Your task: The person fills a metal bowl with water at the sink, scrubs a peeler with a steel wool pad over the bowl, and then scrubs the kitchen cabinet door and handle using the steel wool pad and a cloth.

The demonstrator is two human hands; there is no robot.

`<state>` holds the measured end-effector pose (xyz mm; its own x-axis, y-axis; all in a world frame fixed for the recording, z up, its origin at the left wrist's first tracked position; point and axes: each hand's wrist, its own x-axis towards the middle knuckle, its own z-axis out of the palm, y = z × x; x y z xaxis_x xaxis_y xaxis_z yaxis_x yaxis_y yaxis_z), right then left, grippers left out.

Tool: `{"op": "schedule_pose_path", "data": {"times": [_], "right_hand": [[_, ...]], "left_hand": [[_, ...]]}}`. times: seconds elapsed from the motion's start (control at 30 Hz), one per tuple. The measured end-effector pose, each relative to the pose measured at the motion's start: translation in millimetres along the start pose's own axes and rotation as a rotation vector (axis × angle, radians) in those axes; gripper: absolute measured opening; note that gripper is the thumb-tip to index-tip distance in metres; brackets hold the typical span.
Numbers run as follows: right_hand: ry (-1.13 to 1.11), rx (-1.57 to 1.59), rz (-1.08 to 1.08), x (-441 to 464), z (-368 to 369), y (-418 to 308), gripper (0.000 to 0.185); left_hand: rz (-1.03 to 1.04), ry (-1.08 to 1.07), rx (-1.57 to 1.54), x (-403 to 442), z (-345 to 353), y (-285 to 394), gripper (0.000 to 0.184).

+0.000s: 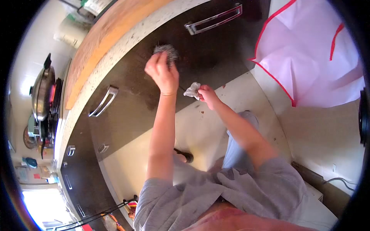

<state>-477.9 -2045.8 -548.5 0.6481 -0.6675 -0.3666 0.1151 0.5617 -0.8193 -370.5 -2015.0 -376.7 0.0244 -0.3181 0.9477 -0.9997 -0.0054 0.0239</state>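
Note:
My left hand is closed on a grey steel wool scrubber, which is against the dark cabinet front. Smudges and worn-looking marks show on that panel around my hand. My right hand pinches a crumpled whitish piece of cloth or tissue, lower and to the right of the scrubber. It is held just in front of the lower part of the cabinet; whether it touches the panel I cannot tell.
Metal handles stick out from the cabinet fronts. A speckled countertop edge runs above them. On the left a lidded pan sits on a stove. A white sheet with red trim hangs at right. Small crumbs dot the pale floor.

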Motion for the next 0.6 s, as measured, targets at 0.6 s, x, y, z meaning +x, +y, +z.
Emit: {"op": "schedule_pose_path", "data": {"times": [0.6], "right_hand": [[0.074,0.219,-0.117,-26.1,-71.9,-69.1,0.011]], "left_hand": [[0.565,-0.381,-0.013,98.4,92.8,80.7,0.049]]}}
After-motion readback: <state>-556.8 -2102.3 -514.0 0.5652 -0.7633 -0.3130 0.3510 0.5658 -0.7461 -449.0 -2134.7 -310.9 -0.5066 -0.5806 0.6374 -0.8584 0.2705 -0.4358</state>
